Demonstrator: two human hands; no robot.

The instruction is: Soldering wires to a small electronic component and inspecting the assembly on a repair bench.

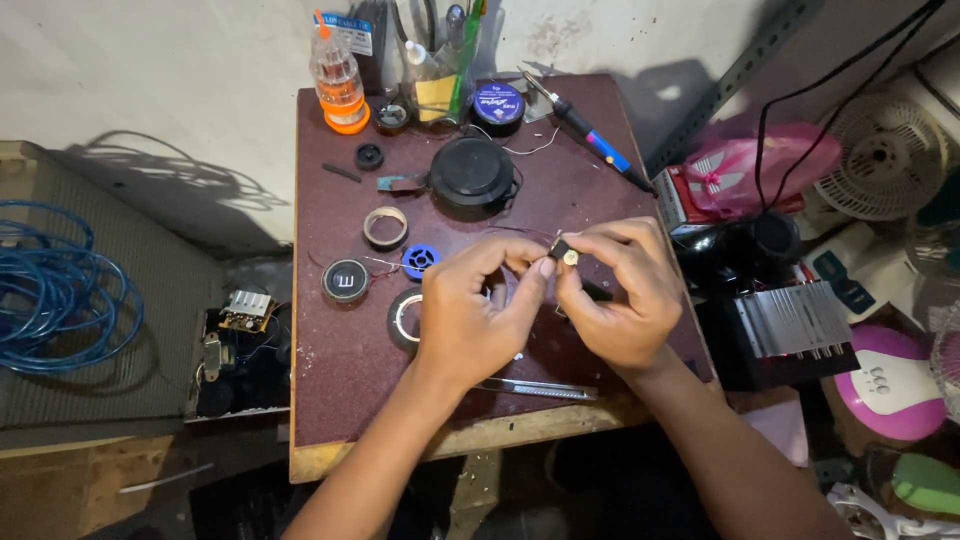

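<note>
Small motor pinched between both my hands above the worktop's middle.

The small motor (566,252), round pale end facing up, sits right between my fingertips: my right hand (622,295) grips its body, my left hand (472,310) closes on its near side, equally close. Thin wires trail from it. Tape rolls (404,318) lie left, tweezers (540,388) near me, soldering iron (590,130) beyond; the worktop (330,400) between is uncluttered.

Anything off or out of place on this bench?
Mostly normal clutter. The soldering iron lies bare on the table, no stand, and the tweezers sit near the front edge. Both hands pinch a small component.
</note>
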